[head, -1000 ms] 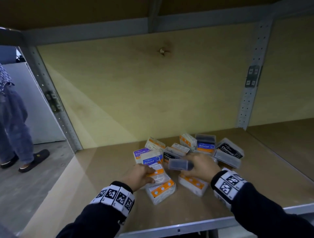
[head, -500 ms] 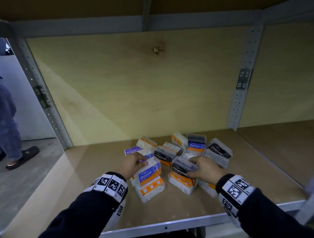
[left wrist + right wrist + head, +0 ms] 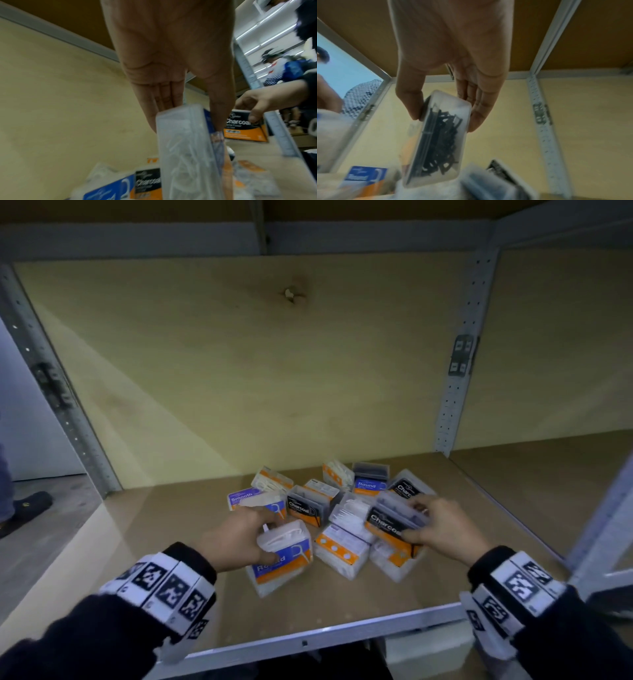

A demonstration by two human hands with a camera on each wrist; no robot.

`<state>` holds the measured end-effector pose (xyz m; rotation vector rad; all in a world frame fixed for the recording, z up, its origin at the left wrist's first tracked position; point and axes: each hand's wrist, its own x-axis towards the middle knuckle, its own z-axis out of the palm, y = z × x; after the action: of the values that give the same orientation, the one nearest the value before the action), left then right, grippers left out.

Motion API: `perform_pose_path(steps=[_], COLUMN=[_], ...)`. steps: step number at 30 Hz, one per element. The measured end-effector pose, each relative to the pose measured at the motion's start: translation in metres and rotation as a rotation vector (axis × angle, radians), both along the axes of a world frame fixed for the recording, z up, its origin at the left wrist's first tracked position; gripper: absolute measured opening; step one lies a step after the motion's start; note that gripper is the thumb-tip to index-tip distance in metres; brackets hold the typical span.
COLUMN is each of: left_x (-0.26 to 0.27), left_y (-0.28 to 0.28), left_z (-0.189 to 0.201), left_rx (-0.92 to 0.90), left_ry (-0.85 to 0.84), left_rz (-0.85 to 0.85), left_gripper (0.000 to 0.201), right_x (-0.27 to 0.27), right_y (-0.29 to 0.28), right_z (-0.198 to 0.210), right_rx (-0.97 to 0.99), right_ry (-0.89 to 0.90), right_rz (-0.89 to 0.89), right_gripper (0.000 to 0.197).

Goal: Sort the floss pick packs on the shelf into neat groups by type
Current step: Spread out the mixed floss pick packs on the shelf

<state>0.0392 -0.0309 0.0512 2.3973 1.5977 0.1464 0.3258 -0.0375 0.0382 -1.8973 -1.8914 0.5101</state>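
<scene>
Packs of floss picks sit in one loose heap on the wooden shelf [image 3: 342, 607], toward its near edge and a little right of the middle, so the sorting has barely begun. Your left hand [image 3: 236, 537] is closed on a clear Round pack [image 3: 282, 553] with a blue and orange label, thumb on the label face and fingers [image 3: 164, 100] behind it; the left wrist view shows it lifted clear of the heap. Your right hand [image 3: 442, 530] pinches a Charcoal pack [image 3: 394, 520] of black picks, thumb on one broad side, fingers on the other, above the right of the pile.

You hold two different types, so I'd send them to separate spots. Take the Round pack out to the bare board left of the heap and the Charcoal pack to the bare board on the right, well apart, so each group has room to grow. Set each one down flat on a broad face with the label up and square to the shelf edge; that first pack fixes the line for the rest.

Other packs to match lie in the heap: another Charcoal pack [image 3: 303, 506] in the middle, one [image 3: 407, 487] at the far right, a Round pack [image 3: 368, 482] at the far side, and a purple Smooth pack [image 3: 245, 496] at the left, which will probably need a third spot. Several packs show only orange, so read their labels before placing them. These clear cases look slippery, so lift rather than drag through the pile.
</scene>
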Motion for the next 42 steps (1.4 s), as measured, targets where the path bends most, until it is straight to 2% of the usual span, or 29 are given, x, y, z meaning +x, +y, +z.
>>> perform_pose_path(steps=[3, 10, 16, 22, 26, 29, 32, 35, 38, 42], left_x=[0.015, 0.075, 0.108, 0.108, 0.1, 0.088, 0.08, 0.081, 0.082, 0.083], left_y=[-0.007, -0.004, 0.007, 0.023, 0.031, 0.045, 0.06, 0.07, 0.077, 0.086], left_z=[0.003, -0.016, -0.038, -0.051, -0.051, -0.047, -0.048, -0.058, -0.07, -0.075], left_rx=[0.006, -0.122, -0.251, -0.293, -0.337, -0.226, -0.167, -0.149, -0.136, -0.145], left_ry=[0.008, 0.186, 0.233, 0.096, -0.003, -0.032, 0.063, 0.268, 0.425, 0.484], left_rz=[-0.087, -0.304, -0.347, -0.354, -0.371, -0.309, -0.252, -0.283, -0.3, -0.329], left_gripper=[0.048, 0.048, 0.051, 0.051, 0.044, 0.036, 0.034, 0.041, 0.05, 0.06], right_x=[0.033, 0.082, 0.094, 0.103, 0.109, 0.104, 0.093, 0.082, 0.075, 0.07], right_y=[-0.009, -0.005, 0.018, 0.038, 0.047, 0.057, 0.078, 0.102, 0.125, 0.151], right_z=[0.006, -0.008, -0.029, -0.042, -0.039, -0.022, -0.003, 0.004, -0.003, -0.021], right_rx=[-0.055, -0.202, -0.282, -0.325, -0.338, -0.271, -0.238, -0.238, -0.305, -0.4], right_ry=[-0.092, -0.23, -0.263, -0.311, -0.285, -0.248, -0.31, -0.405, -0.485, -0.516], right_rz=[-0.055, -0.159, -0.153, -0.136, -0.111, -0.099, -0.051, 0.016, 0.066, 0.09], right_gripper=[0.037, 0.038, 0.039, 0.038, 0.048, 0.053, 0.05, 0.053, 0.056, 0.048])
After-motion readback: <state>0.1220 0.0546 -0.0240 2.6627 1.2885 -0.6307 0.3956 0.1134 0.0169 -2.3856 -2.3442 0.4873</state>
